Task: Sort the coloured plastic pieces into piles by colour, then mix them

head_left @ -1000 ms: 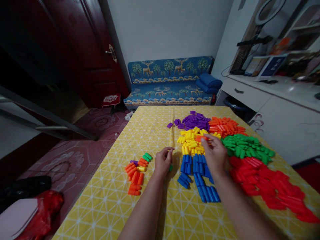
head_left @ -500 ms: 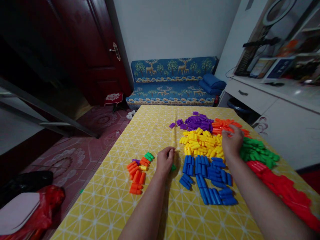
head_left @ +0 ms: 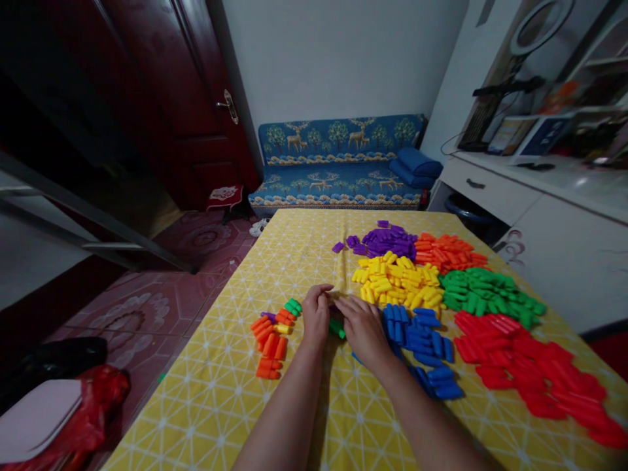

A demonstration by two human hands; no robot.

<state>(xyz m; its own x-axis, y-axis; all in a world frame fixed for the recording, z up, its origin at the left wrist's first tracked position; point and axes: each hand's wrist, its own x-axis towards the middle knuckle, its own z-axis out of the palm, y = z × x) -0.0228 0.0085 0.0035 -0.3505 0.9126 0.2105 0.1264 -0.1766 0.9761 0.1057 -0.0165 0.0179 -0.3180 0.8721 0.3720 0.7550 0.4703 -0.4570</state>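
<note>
Green plastic shows between my two hands: a green piece lies on the yellow tabletop, partly hidden by them. My left hand and my right hand are close together, fingertips almost meeting above this piece. If they grip something small, I cannot tell, because the fingers cover it. Just left of my left hand lies a small mixed group, mostly orange. To the right are sorted heaps: blue pieces nearest, then yellow pieces, purple pieces, orange pieces, green pieces and red pieces.
</note>
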